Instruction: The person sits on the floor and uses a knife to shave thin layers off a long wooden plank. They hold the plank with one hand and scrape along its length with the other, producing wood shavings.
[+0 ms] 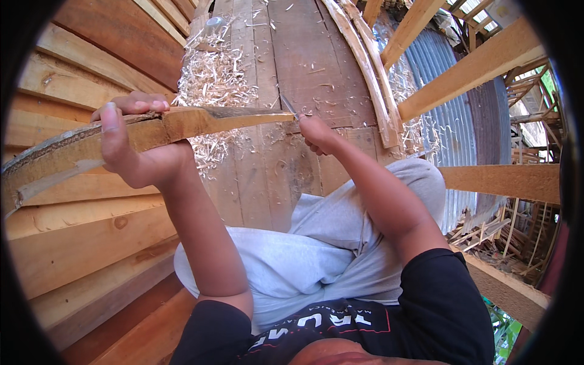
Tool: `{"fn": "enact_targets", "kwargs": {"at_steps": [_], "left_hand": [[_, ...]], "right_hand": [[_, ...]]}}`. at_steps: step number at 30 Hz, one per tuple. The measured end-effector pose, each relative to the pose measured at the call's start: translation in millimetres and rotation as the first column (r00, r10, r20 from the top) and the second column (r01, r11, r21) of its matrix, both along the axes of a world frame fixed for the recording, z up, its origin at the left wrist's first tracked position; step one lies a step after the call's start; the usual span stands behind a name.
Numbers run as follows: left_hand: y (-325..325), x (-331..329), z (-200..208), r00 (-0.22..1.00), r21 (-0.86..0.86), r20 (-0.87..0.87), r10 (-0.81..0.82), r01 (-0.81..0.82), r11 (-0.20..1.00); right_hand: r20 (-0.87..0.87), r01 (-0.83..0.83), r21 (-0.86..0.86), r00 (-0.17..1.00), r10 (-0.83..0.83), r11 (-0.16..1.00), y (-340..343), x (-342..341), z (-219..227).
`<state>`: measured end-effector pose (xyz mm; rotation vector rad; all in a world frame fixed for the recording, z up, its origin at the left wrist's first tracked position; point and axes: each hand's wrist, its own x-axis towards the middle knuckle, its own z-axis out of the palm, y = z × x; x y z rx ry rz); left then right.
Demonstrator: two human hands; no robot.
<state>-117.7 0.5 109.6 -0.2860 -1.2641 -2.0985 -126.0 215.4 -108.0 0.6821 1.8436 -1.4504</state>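
Observation:
A long, curved piece of wood (210, 120) runs across the view from the left edge, tapering to a thin point on the right. Bark-like dark edging shows along its upper side at the left. My left hand (131, 140) is closed around its thicker part, thumb on the near side and fingers over the far side. My right hand (316, 135) is a closed fist around the handle of a knife (288, 104), the handle itself mostly hidden. The narrow blade points up and to the left, right at the wood's thin tip; whether they touch I cannot tell.
Pale wood shavings (213, 79) lie heaped on the plank floor (298, 55), near a clear rounded object (215, 22). A plank wall (91, 225) rises on the left. Long curved wood strips (372, 73), posts (474, 70) and corrugated metal sheets (435, 67) line the right.

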Motion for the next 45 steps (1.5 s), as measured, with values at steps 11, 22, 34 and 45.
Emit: {"fn": "enact_targets", "kwargs": {"at_steps": [11,22,34,45], "left_hand": [[-6.1,1.3,2.7,0.996,0.036,-0.032,-0.079,0.08,0.996],[-12.4,-1.6,1.0,0.992,0.018,-0.06,-0.108,0.109,0.994],[-19.8,-3.9,-2.7,0.973,0.012,-0.103,-0.204,0.206,0.978],[-22.3,-6.9,-3.5,0.953,-0.021,-0.141,-0.269,0.268,0.963]], "right_hand": [[0.312,0.095,-0.436,0.949,0.051,0.895,9.4,-8.5,-9.7],[0.391,0.194,-0.723,0.906,0.162,0.663,20.9,-10.6,-18.6],[0.186,0.069,-0.358,0.983,-0.001,0.931,1.3,-3.5,-9.9],[0.431,0.29,-0.821,0.88,0.201,0.492,24.5,-11.1,-33.0]]}}
